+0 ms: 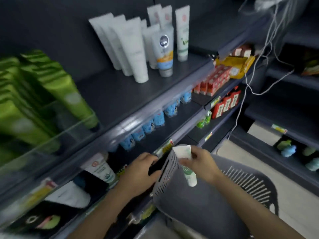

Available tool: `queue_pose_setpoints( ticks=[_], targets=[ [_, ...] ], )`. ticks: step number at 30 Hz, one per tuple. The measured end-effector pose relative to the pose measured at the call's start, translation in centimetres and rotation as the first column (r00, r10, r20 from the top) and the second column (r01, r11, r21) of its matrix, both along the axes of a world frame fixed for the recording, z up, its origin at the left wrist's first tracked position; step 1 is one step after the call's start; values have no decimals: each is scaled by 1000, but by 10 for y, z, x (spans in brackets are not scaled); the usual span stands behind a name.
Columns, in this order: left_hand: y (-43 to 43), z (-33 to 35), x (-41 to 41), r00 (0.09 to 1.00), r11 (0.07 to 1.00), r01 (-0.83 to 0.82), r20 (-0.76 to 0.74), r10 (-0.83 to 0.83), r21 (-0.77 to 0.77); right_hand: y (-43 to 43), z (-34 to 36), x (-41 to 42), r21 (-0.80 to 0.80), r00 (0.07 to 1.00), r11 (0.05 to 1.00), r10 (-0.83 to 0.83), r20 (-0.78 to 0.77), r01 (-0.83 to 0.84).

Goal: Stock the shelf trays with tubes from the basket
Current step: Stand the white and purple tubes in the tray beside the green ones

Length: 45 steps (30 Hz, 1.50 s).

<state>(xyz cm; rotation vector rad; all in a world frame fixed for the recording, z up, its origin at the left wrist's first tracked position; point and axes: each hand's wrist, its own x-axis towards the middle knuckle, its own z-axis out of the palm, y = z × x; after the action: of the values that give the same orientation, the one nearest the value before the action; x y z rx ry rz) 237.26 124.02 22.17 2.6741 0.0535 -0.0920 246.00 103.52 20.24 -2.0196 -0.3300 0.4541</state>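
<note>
Head view, low centre: the right hand point(198, 163) has its grip closed around a white squeeze tube with green print point(187, 167), cap pointing down, held just above the grey slotted plastic basket point(224, 204)
Left hand: the left hand point(138, 171) is wrapped around the basket's near corner and its dark handle, steadying it against the shelf edge
Step in hand: by my reading, one tube is being lifted out of the basket, not yet carried to a tray
Next move: likely a reach up and left to the shelf, turning the tube cap-down so it stands among like ones; the matching white tube with green leaf print point(182, 31) stands at the back right of the upper shelf
Trays: a clear plastic tray point(57, 140) at far left holds rows of blurred green tubes point(51, 87)
Upper shelf: the dark grey shelf board point(112, 94) carries plain white tubes point(131, 49) and a grey tube with an orange and blue band point(164, 52), all upright
Lower shelves: small blue bottles point(158, 118) in a row, red cartons point(214, 81) further right
Room: dark shop shelving on both sides, pale floor between, white cables point(259, 49) hanging at upper right
</note>
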Motion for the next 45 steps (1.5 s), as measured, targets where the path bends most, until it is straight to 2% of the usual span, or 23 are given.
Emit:
queue_pose_setpoints(
  ticks=[2, 5, 10, 15, 20, 24, 31, 33, 38, 45],
  targets=[
    [7, 18, -3, 999, 999, 32, 36, -33, 24, 12, 30, 1, 59, 998, 998, 33, 51, -36],
    [35, 67, -32, 986, 993, -16, 169, -4, 116, 52, 92, -10, 104, 967, 981, 140, 212, -165],
    [79, 133, -88, 941, 970, -145, 329, 75, 194, 115, 177, -50, 128, 860, 922, 281, 427, -365],
    [120, 178, -170, 908, 921, -266, 396, 140, 284, 163, 225, -110, 122, 756, 860, 357, 549, -495],
    [172, 202, -260, 842, 845, -431, 478, 251, 316, 222, 258, -173, 126, 678, 781, 436, 592, -612],
    [223, 217, -329, 784, 783, -543, 517, 342, 305, 279, 278, -226, 234, 682, 710, 448, 578, -664],
    [324, 254, -428, 636, 646, -718, 620, 459, 258, 392, 314, -316, 356, 706, 647, 424, 567, -674],
    [350, 259, -448, 625, 617, -741, 609, 489, 265, 423, 323, -338, 401, 722, 623, 429, 542, -672],
    [396, 266, -483, 664, 609, -730, 531, 527, 309, 492, 341, -381, 467, 730, 568, 439, 524, -678],
    [449, 261, -509, 695, 620, -719, 315, 646, 314, 582, 356, -422, 451, 673, 500, 534, 512, -739]
  ],
)
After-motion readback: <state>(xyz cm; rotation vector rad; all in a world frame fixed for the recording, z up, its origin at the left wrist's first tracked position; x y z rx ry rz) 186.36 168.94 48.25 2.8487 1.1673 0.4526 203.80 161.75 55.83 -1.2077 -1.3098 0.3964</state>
